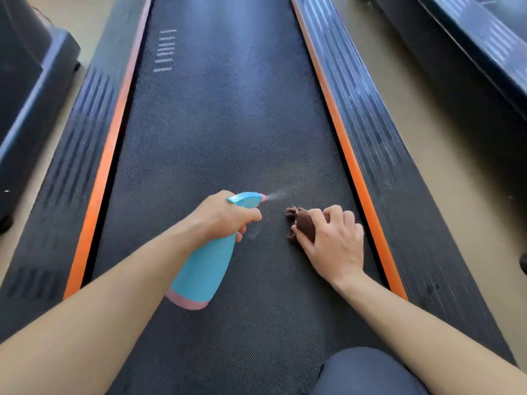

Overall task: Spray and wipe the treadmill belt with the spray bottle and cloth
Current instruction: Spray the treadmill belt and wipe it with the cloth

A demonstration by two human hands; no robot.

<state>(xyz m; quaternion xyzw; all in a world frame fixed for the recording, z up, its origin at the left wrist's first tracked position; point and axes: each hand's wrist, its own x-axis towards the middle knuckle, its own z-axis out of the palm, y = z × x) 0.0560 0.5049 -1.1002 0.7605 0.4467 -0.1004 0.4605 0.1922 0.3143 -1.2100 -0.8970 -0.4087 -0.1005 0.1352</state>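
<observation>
The dark textured treadmill belt (222,124) runs away from me between two orange strips. My left hand (221,216) grips a turquoise spray bottle (204,269) with a pink base, tilted, its nozzle pointing right. A thin mist leaves the nozzle toward the belt's right side. My right hand (332,240) presses a crumpled brown cloth (299,222) onto the belt, just right of the nozzle. Most of the cloth is hidden under my fingers.
Black ribbed side rails (370,115) flank the belt, each edged by an orange strip (108,155). Other machines stand on the tan floor at the left (25,89) and upper right (479,52). My knee (368,372) rests on the belt at the bottom.
</observation>
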